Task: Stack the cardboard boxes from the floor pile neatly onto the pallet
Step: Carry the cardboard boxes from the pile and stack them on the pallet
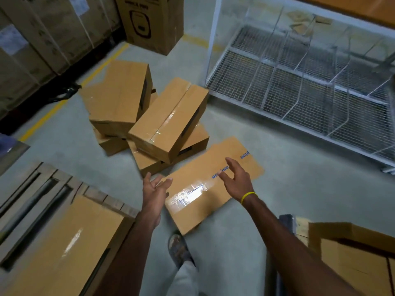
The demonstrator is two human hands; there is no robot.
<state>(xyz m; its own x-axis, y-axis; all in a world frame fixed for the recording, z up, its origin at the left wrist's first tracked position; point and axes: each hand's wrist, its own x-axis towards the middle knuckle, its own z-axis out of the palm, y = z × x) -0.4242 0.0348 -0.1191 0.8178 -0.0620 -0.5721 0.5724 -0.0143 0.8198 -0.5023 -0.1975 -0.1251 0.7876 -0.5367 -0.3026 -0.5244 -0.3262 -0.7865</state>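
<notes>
Between left hand point(155, 190) and right hand point(237, 180) lies box point(192, 208); perhaps untouched.

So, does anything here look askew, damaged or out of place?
Yes. The floor pile is jumbled: its boxes lean on each other at different angles, and the top box is tilted. The box with blue print lies slantwise beside it. No spill or damage shows.

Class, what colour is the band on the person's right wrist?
The wristband is yellow; head view.
</notes>
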